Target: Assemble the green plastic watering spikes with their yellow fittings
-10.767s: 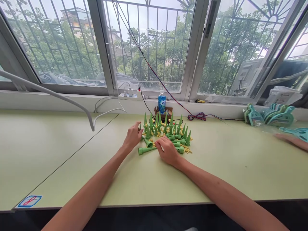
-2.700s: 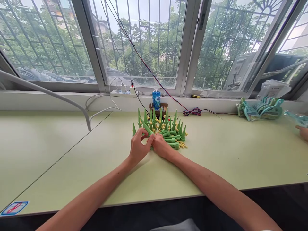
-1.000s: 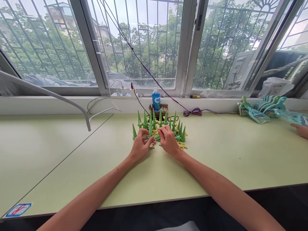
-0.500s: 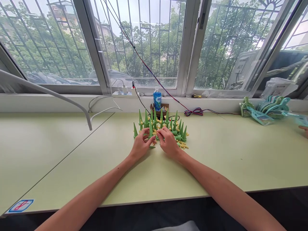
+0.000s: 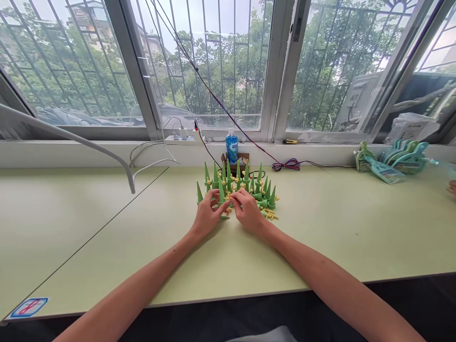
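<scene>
Head view: a green spike (image 5: 221, 192) stands between the two hands, point up, its long axis close to vertical, at mid-width of the table (image 5: 199, 270) and nearer the far edge than the near one. The left hand (image 5: 207, 216) is the nearer, its thumb and fingers closed around the spike from the left. The right hand (image 5: 247, 211) is just to the right, fingertips drawn together and pointing at the spike's lower part; whether they pinch a small yellow piece is too small to tell. That narrow gap, spike to right fingertips, is the relation that matters.

Behind, more standing spikes (image 5: 246, 176) crowd toward the far edge. Yellow pieces (image 5: 271, 214) lie beyond the right hand's wrist side. Farther out, a blue bottle (image 5: 232, 148) is at the far edge, teal items (image 5: 386, 173) near the far right corner, and another person's hand (image 5: 452, 187) at the right.
</scene>
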The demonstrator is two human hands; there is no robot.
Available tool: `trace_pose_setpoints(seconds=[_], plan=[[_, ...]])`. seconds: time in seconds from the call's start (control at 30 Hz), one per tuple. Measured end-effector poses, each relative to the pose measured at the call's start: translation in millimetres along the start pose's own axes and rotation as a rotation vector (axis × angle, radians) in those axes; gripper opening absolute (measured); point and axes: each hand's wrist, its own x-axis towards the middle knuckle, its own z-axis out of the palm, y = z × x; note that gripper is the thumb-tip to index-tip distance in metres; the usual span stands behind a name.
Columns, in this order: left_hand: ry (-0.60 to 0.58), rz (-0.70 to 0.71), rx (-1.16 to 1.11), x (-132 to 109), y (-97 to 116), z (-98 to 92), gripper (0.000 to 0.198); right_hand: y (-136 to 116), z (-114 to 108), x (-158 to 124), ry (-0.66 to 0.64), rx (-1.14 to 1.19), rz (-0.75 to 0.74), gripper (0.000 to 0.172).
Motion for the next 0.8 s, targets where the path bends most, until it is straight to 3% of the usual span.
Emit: trace_pose_setpoints(seconds=[0.43, 0.8], plan=[[0.012, 0.054, 0.071, -1.0, 2.0, 0.0, 0.043, 1.1, -0.8, 1.4, -0.030, -0.047, 0.028, 0.025], [-0.012, 0.056, 0.079, -2.5, 5.2, 0.3, 0.040, 5.0, 0.9, 1.0, -0.054, -0.081, 0.062, 0.038]])
